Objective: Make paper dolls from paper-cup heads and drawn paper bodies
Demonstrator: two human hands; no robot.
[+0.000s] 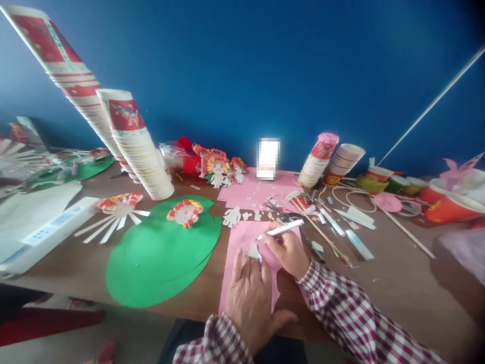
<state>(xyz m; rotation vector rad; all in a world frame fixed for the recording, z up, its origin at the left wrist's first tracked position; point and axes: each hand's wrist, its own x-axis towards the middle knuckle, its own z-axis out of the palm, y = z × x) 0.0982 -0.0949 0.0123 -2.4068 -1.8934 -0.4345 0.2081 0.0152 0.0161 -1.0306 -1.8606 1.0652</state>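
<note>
A sheet of pink paper (pixel 235 247) lies on the table in front of me. My left hand (pixel 250 293) rests flat on it, fingers stretched forward and thumb out to the side. Beneath its fingertips is a small white paper cutout (pixel 253 251), partly hidden by the fingers. My right hand (pixel 288 250) grips a white marker (pixel 282 229), whose dark tip points left, just above the cutout. Whether the tip touches the paper I cannot tell. A dark purple line shows between the fingers of my left hand. Beyond the sheet lies a white figure-shaped cutout (pixel 232 216).
Green paper leaves (pixel 162 268) with a decorated paper ring (pixel 185 213) lie at left, near a white power strip (pixel 56 227). Tall paper cup stacks (pixel 138 146) lean behind. Scissors (pixel 291 218), sticks, scraps and more cups (pixel 320 156) sit at right. A blue wall (pixel 227 76) bounds the back.
</note>
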